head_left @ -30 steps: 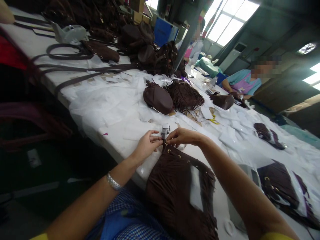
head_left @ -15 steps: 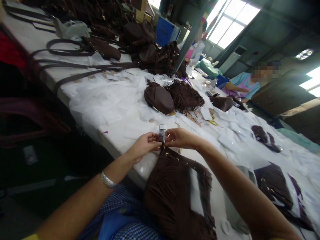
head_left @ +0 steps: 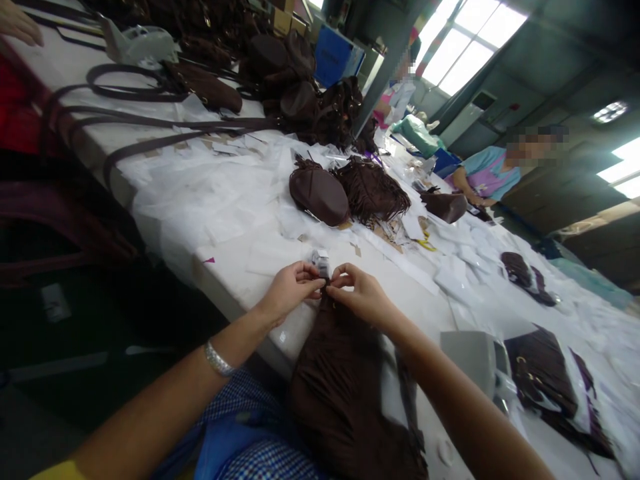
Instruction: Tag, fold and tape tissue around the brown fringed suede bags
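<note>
A dark brown fringed suede bag (head_left: 345,387) lies over the near edge of the white table (head_left: 230,220) and onto my lap. Both hands meet at its top edge. My left hand (head_left: 290,290) pinches the bag's rim beside a small wrapped metal fitting (head_left: 321,262). My right hand (head_left: 363,293) has its fingers closed on the same spot from the other side. A silver bracelet (head_left: 217,360) is on my left wrist.
More brown bags (head_left: 320,193) and a fringed one (head_left: 373,190) lie mid-table among white paper sheets. Long straps (head_left: 150,127) and stacked bags sit at the far left. Another fringed bag (head_left: 545,373) lies at the right. A seated person (head_left: 487,173) works across the table.
My right hand has slid a little down and toward me along the bag's rim. The view has tilted slightly. Both hands stay pinched at the fitting.
</note>
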The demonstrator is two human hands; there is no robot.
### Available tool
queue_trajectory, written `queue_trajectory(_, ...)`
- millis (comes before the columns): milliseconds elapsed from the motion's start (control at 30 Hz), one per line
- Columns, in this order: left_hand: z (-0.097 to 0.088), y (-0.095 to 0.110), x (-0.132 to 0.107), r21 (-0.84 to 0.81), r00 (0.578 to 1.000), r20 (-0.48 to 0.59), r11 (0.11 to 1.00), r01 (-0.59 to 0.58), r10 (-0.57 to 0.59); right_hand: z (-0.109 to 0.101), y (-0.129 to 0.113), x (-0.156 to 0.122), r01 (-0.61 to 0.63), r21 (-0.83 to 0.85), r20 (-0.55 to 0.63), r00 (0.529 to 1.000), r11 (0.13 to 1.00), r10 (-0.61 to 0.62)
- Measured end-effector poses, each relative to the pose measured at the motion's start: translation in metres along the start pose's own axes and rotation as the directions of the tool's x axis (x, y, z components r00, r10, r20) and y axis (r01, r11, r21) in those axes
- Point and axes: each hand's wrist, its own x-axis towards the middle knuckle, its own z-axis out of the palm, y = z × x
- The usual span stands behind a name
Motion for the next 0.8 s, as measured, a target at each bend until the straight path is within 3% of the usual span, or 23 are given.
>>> queue_trajectory(133,-0.002,-0.004,-0.006,0.248,0.977,-0.032,0.949,-0.196,0.21,0.01,0.015,0.004,-0.086,0.292,0.015,0.996,0.953,0.086)
queue_trajectory(200,-0.003,-0.003,-0.013,0.456,0.935,-0.018,0.835,-0.307,0.354,0.014,0.022,0.005,-0.123,0.388,0.019,0.992,0.913,0.125)
queue_trajectory(300,-0.007,-0.002,-0.021,0.658,0.872,0.15,0.611,-0.44,0.466,0.019,0.029,0.006,-0.146,0.471,0.013,0.987,0.87,0.159)
queue_trajectory(533,-0.022,-0.009,-0.019,0.79,0.788,0.453,0.221,-0.572,0.417,0.024,0.039,0.007,-0.134,0.521,-0.004,0.987,0.843,0.16)
queue_trajectory(667,-0.028,-0.005,-0.013,0.752,0.702,0.62,-0.009,-0.659,0.35,0.023,0.044,0.008,-0.135,0.436,-0.035,0.985,0.89,0.167)
queue_trajectory(800,-0.029,0.005,-0.006,0.676,0.642,0.724,-0.074,-0.733,0.255,0.022,0.047,0.01,-0.149,0.364,-0.052,0.982,0.92,0.18)
